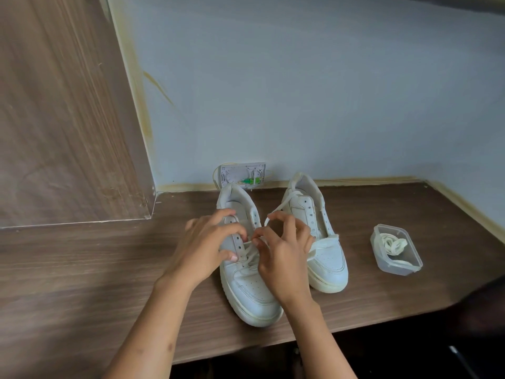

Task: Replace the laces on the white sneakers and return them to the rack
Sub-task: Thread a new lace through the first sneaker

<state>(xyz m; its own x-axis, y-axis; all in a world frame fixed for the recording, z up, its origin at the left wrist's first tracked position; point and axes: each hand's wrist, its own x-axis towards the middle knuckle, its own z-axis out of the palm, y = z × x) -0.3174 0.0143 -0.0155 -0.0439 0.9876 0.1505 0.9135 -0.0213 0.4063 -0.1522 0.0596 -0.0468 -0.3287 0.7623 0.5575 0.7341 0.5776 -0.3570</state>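
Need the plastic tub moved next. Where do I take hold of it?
Judging by its pose, grip the plastic tub across its long side walls, coming from above. It stands upright and lidless, apart from the right sneaker, with coiled laces inside.

Both sneakers, the left sneaker [247, 272] and the right sneaker [319, 236], crowd mid-bench with only a narrow gap between them. Bare bench [82, 269] lies wide open on the left. On the right, the plastic tub [396, 251] blocks the way. The wall box [243, 175] sits close behind the heels.
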